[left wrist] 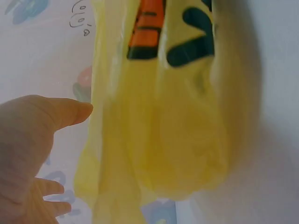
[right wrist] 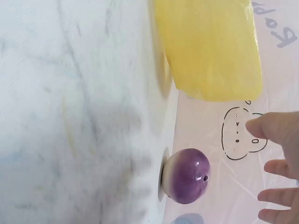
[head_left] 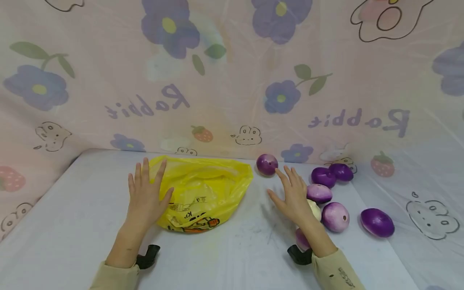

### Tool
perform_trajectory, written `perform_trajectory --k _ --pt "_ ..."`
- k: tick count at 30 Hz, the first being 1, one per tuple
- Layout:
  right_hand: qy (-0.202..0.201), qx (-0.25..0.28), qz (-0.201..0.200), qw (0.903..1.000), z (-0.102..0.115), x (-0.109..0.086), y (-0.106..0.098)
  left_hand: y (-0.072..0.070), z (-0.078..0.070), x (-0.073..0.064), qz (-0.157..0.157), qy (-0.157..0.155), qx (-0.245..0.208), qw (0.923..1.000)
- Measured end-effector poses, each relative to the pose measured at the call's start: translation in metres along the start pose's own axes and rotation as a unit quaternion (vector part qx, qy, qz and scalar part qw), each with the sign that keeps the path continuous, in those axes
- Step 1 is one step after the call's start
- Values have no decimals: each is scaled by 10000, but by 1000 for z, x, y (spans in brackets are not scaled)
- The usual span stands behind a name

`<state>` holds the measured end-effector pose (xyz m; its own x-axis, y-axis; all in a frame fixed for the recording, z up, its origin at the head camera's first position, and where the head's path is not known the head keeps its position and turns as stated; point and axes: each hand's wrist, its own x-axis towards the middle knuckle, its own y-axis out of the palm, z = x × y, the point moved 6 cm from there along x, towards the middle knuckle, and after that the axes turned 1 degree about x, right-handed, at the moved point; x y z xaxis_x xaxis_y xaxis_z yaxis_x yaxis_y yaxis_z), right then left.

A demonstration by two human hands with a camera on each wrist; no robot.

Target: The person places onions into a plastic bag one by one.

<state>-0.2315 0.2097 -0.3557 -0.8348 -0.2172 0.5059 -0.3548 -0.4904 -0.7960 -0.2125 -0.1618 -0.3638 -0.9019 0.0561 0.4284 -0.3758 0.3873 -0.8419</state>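
Nearest are two tan sleeves (head_left: 116,278), with a black bracket (head_left: 148,257) jutting inward by the left wrist and a second black bracket (head_left: 300,255) by the right. Past the cuffs, the left hand (head_left: 146,197) is spread wide, fingers straight, holding nothing; the right hand (head_left: 294,195) is likewise wide and bare. A purple-and-white vegetable (head_left: 301,238) peeks out under the right forearm. To the right of that hand sit a pale vegetable (head_left: 314,209), partly covered by it, a purple-and-white ball (head_left: 335,216) and, farther out, a dark purple oval (head_left: 377,222). Between the hands, the yellow plastic bag (head_left: 204,193) rests on the white bench (head_left: 79,201); the left hand overlaps its left edge, though whether they touch I cannot tell. Beyond the right hand's fingertips, apart from them, is a single purple vegetable (right wrist: 190,176), just beside the bag. Three more purple vegetables (head_left: 323,177) lie right of those fingers. Behind everything hangs a printed curtain (head_left: 232,80).
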Motion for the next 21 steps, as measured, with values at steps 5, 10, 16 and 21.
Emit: perform_trajectory --k 5,10,16,21 --pt "46 70 -7 10000 -4 -3 -5 -1 10 -1 71 -176 -120 9997" --pt "224 152 149 9995 -10 -7 -11 -3 17 -2 196 -363 -338 9986" --pt "427 307 435 9977 -19 -8 -14 -3 30 -3 514 -727 -666 9938" --pt "754 322 794 9935 -30 -13 -15 0 39 -6 680 -836 -951 9896"
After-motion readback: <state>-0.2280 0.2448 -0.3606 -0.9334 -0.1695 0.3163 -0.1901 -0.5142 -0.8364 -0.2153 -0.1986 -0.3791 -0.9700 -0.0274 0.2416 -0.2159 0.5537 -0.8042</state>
